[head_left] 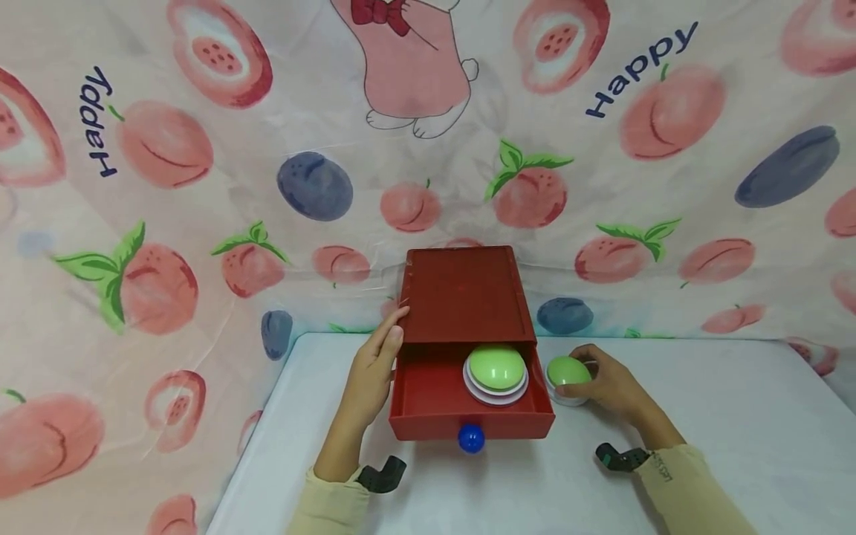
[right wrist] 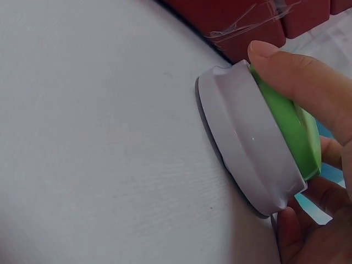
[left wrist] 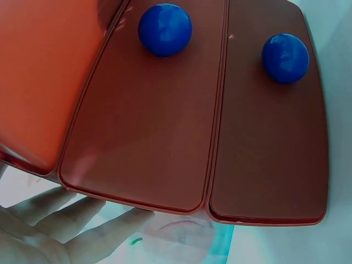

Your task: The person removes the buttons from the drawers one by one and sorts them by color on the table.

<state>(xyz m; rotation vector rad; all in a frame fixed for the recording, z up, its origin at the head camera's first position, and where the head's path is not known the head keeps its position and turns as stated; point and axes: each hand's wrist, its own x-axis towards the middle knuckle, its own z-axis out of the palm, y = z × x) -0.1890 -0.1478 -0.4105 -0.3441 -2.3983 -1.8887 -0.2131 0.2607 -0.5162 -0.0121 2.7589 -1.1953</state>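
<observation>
A red drawer cabinet (head_left: 461, 297) stands on the table with its top drawer (head_left: 428, 429) pulled out. Inside that drawer, toward the right, sits a push button (head_left: 496, 369) with a green dome and white base. My left hand (head_left: 366, 371) rests along the cabinet's left side with fingers extended; the left wrist view catches the fingers (left wrist: 113, 231) at the cabinet's edge. To the right of the drawer, my right hand (head_left: 618, 386) grips a second green-and-white push button (right wrist: 247, 132), thumb on its green dome and other fingers around the far side. Its white base is at the tabletop.
Two closed lower drawers with blue knobs (left wrist: 165, 30) show in the left wrist view. The top drawer's blue knob (head_left: 471, 438) sticks out toward me. Behind the white table (head_left: 722, 416) hangs a fruit-print cloth (head_left: 428, 171). Clear tape (right wrist: 256, 22) lies across the cabinet's side.
</observation>
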